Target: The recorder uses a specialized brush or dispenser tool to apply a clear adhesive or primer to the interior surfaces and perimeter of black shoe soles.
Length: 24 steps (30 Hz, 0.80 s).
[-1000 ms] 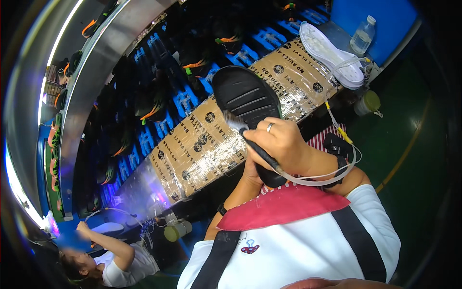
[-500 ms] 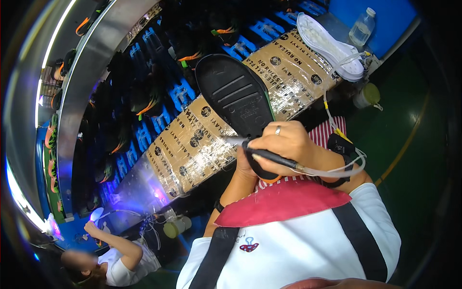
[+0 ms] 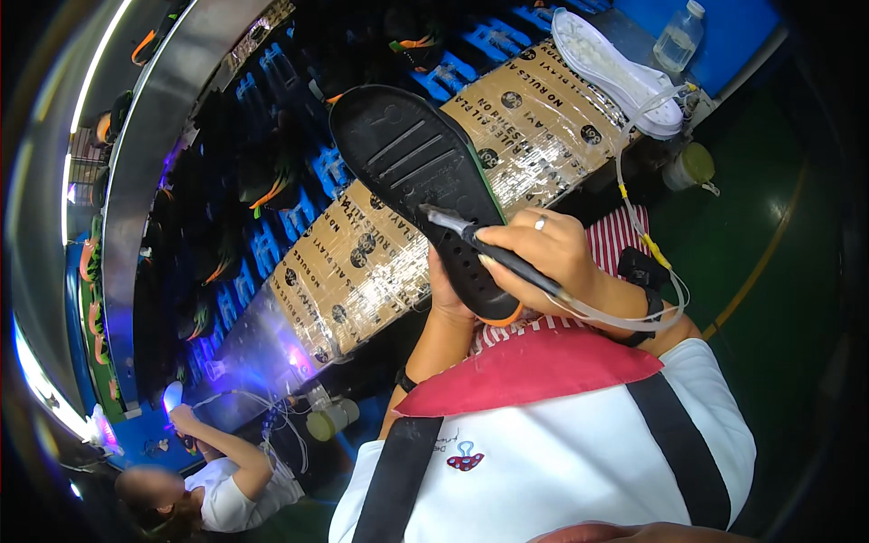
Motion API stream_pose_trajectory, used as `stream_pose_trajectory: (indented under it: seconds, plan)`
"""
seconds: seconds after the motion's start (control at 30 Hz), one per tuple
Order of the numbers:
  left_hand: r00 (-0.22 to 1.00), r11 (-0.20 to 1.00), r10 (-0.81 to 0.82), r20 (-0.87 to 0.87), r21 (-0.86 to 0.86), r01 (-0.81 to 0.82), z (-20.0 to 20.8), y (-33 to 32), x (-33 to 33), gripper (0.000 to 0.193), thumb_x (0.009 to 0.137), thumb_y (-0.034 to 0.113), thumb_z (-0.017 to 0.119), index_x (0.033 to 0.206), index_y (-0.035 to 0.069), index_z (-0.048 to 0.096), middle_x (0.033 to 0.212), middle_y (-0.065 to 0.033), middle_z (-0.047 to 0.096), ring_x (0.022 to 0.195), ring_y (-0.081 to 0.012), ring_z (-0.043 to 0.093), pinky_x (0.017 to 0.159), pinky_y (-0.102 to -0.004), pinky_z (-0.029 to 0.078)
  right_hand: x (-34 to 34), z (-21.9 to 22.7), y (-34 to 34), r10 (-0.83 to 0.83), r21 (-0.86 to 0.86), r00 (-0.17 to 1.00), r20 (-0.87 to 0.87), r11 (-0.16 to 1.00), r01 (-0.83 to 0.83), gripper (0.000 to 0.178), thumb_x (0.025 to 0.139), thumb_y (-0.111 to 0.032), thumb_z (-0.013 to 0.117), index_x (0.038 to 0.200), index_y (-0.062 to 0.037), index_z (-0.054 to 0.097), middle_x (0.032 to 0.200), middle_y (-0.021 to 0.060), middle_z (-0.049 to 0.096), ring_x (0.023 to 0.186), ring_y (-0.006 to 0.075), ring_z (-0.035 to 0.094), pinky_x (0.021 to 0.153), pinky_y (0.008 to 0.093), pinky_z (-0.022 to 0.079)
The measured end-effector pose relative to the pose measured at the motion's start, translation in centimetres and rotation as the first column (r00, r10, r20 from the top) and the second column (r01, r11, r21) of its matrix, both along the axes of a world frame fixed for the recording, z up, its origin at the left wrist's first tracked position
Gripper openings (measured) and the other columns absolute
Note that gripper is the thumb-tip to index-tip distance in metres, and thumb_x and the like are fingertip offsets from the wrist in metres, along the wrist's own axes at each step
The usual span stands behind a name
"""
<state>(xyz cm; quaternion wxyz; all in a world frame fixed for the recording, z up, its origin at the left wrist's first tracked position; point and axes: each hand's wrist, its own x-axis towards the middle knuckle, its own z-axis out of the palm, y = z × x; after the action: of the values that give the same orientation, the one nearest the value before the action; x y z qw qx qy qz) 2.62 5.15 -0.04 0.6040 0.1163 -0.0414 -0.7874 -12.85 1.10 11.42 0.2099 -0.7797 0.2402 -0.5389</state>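
Note:
A black shoe sole [image 3: 407, 167] with an orange heel edge and a green side line lies tilted before me, its grooved inner face up. My left hand [image 3: 448, 288] is closed on the sole near its heel, with most of the fingers hidden underneath. In my right hand [image 3: 552, 253] I grip a black-handled brush [image 3: 520, 265] fed by a clear hose [image 3: 625, 323]. The brush's pale head lies over the sole's middle, above the small round holes. Whether the bristles press on the surface is hard to tell.
A bench covered with taped brown cardboard [image 3: 534, 136] runs behind the sole. On its far right sit a white sole [image 3: 615, 77] and a clear bottle [image 3: 679, 41]. Dark shoe parts on blue racks [image 3: 330, 172] stand beyond. At lower left a co-worker [image 3: 231, 480] holds a lit sole.
The sole has shifted up and to the left in my left hand. The brush head has moved from beyond the sole's left edge onto its inner face.

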Motion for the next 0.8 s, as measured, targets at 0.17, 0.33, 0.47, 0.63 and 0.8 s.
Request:
stream_pose_trajectory:
  seconds: [0.17, 0.33, 0.47, 0.63, 0.8]
  plan:
    - [0.987, 0.996, -0.038, 0.156, -0.076, 0.050, 1.6, -1.1, -0.5, 0.080, 0.076, 0.065, 0.054, 0.127, 0.004, 0.044, 0.120, -0.0209, 0.053, 0.108, -0.0346, 0.055, 0.092, -0.0453, 0.047, 0.3, -0.5, 1.0, 0.179, 0.053, 0.976, -0.128, 0.983, -0.173, 0.023, 0.066, -0.009, 0.070, 0.087, -0.0035, 0.062, 0.067, 0.0080, 0.055, 0.058, 0.0256, 0.057, 0.052, 0.0328, 0.045]
    - [0.997, 0.995, -0.024, -0.073, -0.096, 0.017, 3.0, -1.5, -0.1, 0.085, 0.076, 0.067, 0.052, 0.130, 0.002, 0.041, 0.121, -0.0234, 0.051, 0.109, -0.0374, 0.053, 0.094, -0.0475, 0.044, -0.8, 0.2, 0.6, 0.035, 0.129, 0.999, -0.020, 0.991, -0.032, 0.022, 0.067, -0.006, 0.070, 0.087, -0.0009, 0.063, 0.070, 0.0131, 0.059, 0.059, 0.0278, 0.059, 0.053, 0.0342, 0.047]
    - [0.996, 0.964, -0.039, -0.076, -0.265, 0.018, 3.2, -1.8, -0.6, 0.069, 0.084, 0.061, 0.045, 0.130, 0.010, 0.043, 0.125, -0.0132, 0.052, 0.110, -0.0304, 0.053, 0.097, -0.0445, 0.041, -0.5, -0.7, 1.0, -0.020, 0.122, 0.998, -0.053, 0.992, 0.026, 0.025, 0.066, -0.004, 0.070, 0.089, 0.0006, 0.062, 0.071, 0.0125, 0.059, 0.058, 0.0275, 0.058, 0.053, 0.0334, 0.047]
    - [0.989, 0.985, 0.039, 0.144, -0.173, -0.014, 1.9, -1.1, -0.8, 0.067, 0.082, 0.059, 0.052, 0.129, 0.012, 0.045, 0.127, -0.0106, 0.051, 0.113, -0.0275, 0.051, 0.099, -0.0432, 0.040, -0.5, 0.6, 0.7, -0.158, -0.021, 0.987, 0.020, 0.987, 0.158, 0.024, 0.067, -0.005, 0.070, 0.088, 0.0014, 0.062, 0.069, 0.0110, 0.057, 0.057, 0.0255, 0.057, 0.050, 0.0325, 0.046]
    - [0.934, 0.993, 0.112, 0.339, -0.006, -0.117, 1.1, 0.3, -2.3, 0.068, 0.080, 0.059, 0.056, 0.129, 0.013, 0.046, 0.126, -0.0096, 0.052, 0.115, -0.0256, 0.051, 0.099, -0.0420, 0.041, 0.4, 1.0, -0.1, -0.210, -0.047, 0.975, -0.069, 0.977, 0.208, 0.024, 0.066, -0.002, 0.070, 0.088, 0.0037, 0.061, 0.070, 0.0134, 0.059, 0.057, 0.0270, 0.058, 0.052, 0.0334, 0.047]
